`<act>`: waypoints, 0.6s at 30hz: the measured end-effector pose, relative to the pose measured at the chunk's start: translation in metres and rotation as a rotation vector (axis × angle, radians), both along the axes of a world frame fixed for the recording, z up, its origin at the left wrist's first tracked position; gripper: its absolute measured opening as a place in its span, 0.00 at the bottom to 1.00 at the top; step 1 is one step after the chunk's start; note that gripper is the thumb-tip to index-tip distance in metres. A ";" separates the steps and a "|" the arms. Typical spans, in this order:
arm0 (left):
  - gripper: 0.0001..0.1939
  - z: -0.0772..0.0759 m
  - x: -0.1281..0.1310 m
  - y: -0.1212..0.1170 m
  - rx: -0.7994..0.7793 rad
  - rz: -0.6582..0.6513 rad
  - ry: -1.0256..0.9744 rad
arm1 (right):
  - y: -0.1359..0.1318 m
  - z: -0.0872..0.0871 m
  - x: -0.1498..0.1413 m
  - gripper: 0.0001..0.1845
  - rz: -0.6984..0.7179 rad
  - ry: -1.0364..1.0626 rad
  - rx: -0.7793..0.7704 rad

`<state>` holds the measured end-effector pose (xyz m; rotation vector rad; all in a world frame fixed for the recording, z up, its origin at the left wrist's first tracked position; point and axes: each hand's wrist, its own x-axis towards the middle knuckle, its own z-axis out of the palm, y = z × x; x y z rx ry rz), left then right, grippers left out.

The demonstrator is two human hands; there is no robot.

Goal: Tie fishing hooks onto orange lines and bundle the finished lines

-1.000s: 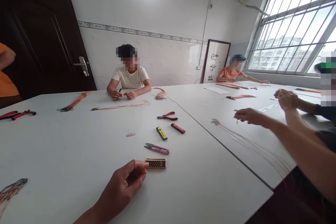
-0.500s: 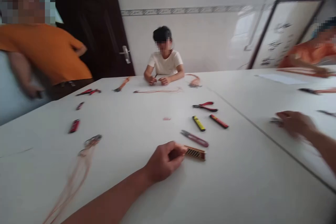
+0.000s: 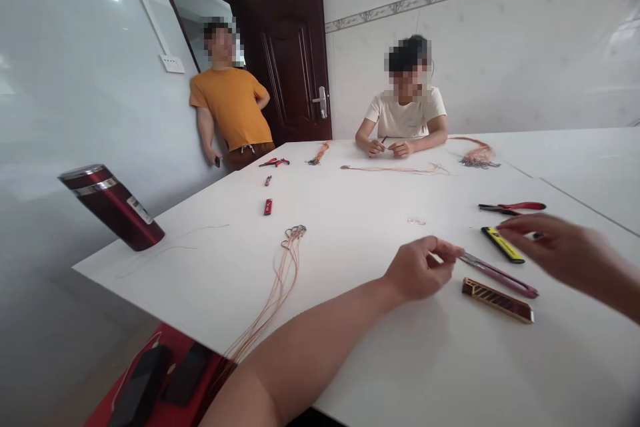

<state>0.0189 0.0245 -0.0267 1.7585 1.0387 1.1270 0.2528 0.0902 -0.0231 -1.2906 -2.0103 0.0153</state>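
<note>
My left hand [image 3: 423, 268] is held over the table, thumb and fingertips pinched together at the blade tips of mauve-handled thread snips [image 3: 503, 275]. Whatever lies in that pinch is too small to make out. A brown, gold-edged flat case [image 3: 497, 300] rests just nearer than the snips. My right hand [image 3: 560, 250], somewhat blurred, hovers by a yellow-and-black flat stick [image 3: 503, 245]; its thumb and forefinger meet, and their contents cannot be made out. Red-handled pliers [image 3: 513, 207] lie beyond it. A small pinkish coil [image 3: 416, 221] sits past my left hand.
Orange cords with metal clasps [image 3: 285, 260] run beside my left forearm. A dark red tumbler [image 3: 113, 207] stands at the left edge. A red lighter [image 3: 269, 207] and other pliers [image 3: 274, 162] lie farther back. One person [image 3: 407, 110] sits opposite; another [image 3: 230, 107] stands by the door.
The view has swung left, bringing in the tumbler. My right hand has come from the metal pieces at the right toward my left hand. My left fingers are now at the snips, away from the brown case.
</note>
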 end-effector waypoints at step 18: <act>0.15 0.083 -0.237 0.012 -0.486 0.622 0.732 | -0.064 -0.030 -0.082 0.10 0.352 -0.157 0.143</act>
